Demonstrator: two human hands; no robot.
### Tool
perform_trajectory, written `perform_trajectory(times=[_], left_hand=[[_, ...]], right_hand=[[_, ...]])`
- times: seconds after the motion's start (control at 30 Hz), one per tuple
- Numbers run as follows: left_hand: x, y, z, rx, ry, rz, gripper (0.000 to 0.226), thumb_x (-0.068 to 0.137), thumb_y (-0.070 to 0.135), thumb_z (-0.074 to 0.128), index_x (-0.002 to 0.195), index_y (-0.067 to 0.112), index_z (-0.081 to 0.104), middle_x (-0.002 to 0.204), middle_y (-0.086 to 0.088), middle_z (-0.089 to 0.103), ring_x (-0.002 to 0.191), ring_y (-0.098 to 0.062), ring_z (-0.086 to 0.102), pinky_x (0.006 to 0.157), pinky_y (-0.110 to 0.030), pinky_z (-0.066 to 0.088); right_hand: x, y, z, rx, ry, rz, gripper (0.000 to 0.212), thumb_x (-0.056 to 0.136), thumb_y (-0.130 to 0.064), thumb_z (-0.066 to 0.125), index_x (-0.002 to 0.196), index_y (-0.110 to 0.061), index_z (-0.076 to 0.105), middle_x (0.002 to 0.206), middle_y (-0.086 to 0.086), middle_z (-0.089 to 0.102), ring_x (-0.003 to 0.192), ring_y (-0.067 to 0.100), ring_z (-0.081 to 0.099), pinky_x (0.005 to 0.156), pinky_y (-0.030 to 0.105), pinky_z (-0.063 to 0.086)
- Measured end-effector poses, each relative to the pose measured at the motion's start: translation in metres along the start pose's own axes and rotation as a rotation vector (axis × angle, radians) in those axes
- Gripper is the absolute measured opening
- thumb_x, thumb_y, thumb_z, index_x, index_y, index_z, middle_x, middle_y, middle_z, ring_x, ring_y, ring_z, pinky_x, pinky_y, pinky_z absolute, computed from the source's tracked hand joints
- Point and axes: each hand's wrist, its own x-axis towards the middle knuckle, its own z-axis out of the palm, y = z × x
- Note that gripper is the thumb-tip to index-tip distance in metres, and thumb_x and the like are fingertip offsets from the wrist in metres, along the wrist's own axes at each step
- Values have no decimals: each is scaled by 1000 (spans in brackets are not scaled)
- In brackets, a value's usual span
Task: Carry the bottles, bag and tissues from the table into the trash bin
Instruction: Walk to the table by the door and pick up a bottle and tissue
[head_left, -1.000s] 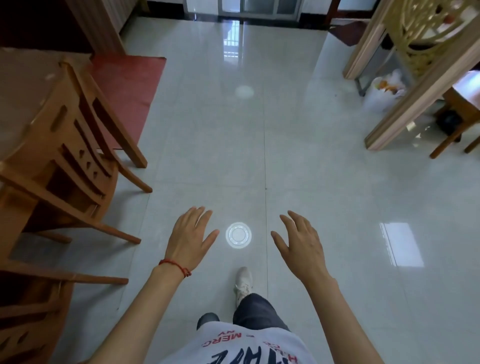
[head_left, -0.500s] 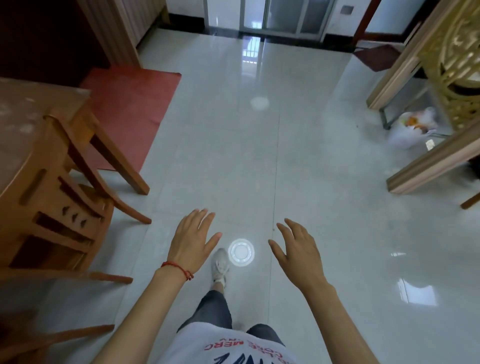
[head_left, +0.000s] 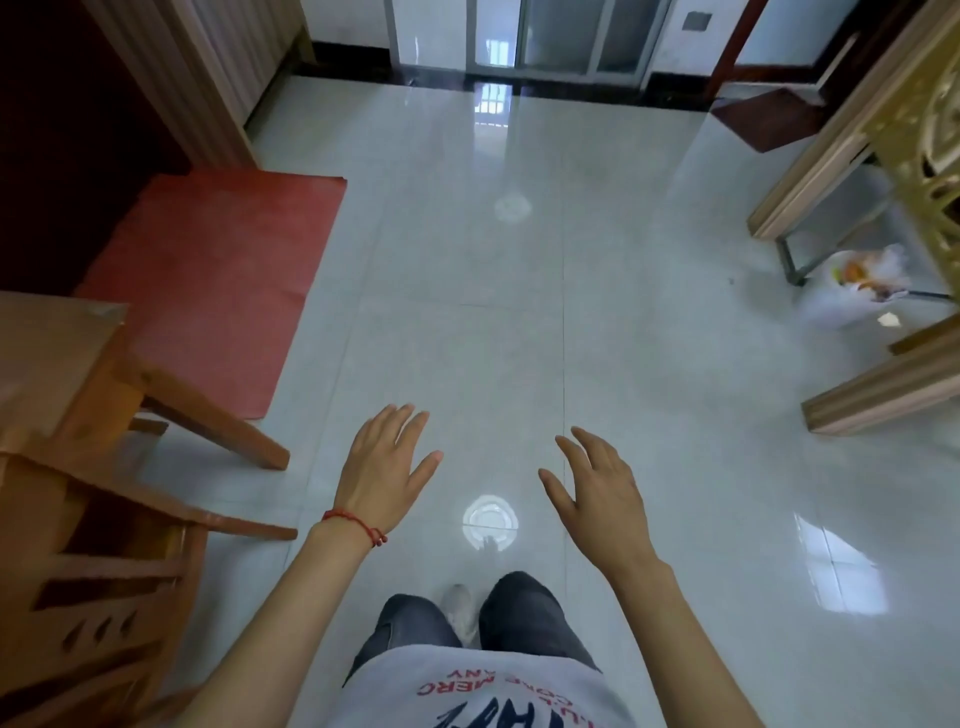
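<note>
Since the earlier frames the view has shifted: the red rectangular floor mat now shows in full, the wooden chair has slid toward the lower left edge, and the white plastic-lined trash bin sits lower and farther right. Both hands stay out in front over the glossy pale tiled floor, carrying nothing. With the mat as landmark: the left hand, a thin red cord bracelet at its wrist, hangs just off the mat's near right corner, palm down, fingers straight and loosely spread. The right hand is farther right of the mat, apart from the left one, fingers relaxed and slightly bent — it grips nothing. The brown wooden table meets the mat's near left edge, with one slanted leg crossing its near corner; only a bare corner of the tabletop shows, and no bottles, bag or tissues can be seen on it. The bin stands well to the right of the mat, across the open floor, tucked between pale wooden frame posts — orange and white scraps show inside it, though blurred.
</note>
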Motion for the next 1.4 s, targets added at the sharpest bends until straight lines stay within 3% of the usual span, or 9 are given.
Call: perform_trajectory(times=[0.2, 0.4, 0.57, 0.67, 1.1, 1.4], left_hand=[[90, -10, -2, -16, -1, -53, 77, 85, 60, 18, 127, 5, 51, 133, -18, 52, 127, -36, 43, 104, -45, 33], [189, -14, -15, -40, -7, -109, 87, 87, 65, 5, 124, 4, 54, 129, -19, 55, 123, -37, 47, 101, -47, 36], [255, -20, -32, -55, 31, -156, 83, 85, 65, 13, 128, 5, 49, 135, -18, 50, 128, -35, 41, 106, -44, 30], [286, -30, -42, -44, 71, -185, 86, 86, 66, 8, 127, 5, 51, 132, -19, 52, 125, -37, 45, 103, -45, 33], [418, -142, -94, -52, 112, -323, 82, 89, 62, 7, 123, 5, 55, 127, -18, 57, 121, -37, 50, 100, -48, 36], [451, -222, -131, -64, 190, -502, 77, 92, 57, 10, 117, 2, 58, 119, -20, 62, 113, -39, 56, 93, -51, 42]], right_hand=[[102, 13, 2, -14, -19, -32, 45, 86, -40, 49, 116, -7, 61, 124, 16, 59, 113, 34, 57, 89, 45, 47], [224, 24, -12, -22, -26, -97, 48, 87, -42, 46, 116, -6, 60, 125, 17, 59, 114, 35, 56, 91, 46, 46], [310, 24, -22, -43, -39, -155, 54, 88, -46, 37, 117, -6, 59, 125, 17, 58, 115, 35, 56, 91, 47, 46], [351, 17, -20, -37, -59, -188, 56, 87, -47, 34, 118, -6, 59, 126, 17, 58, 116, 35, 55, 92, 47, 46], [535, -78, 20, -42, -107, -341, 53, 87, -45, 36, 113, -7, 62, 122, 16, 61, 110, 34, 59, 88, 45, 49], [633, -168, 49, -31, -184, -515, 55, 88, -46, 35, 117, -6, 60, 126, 17, 58, 114, 35, 56, 92, 46, 46]])
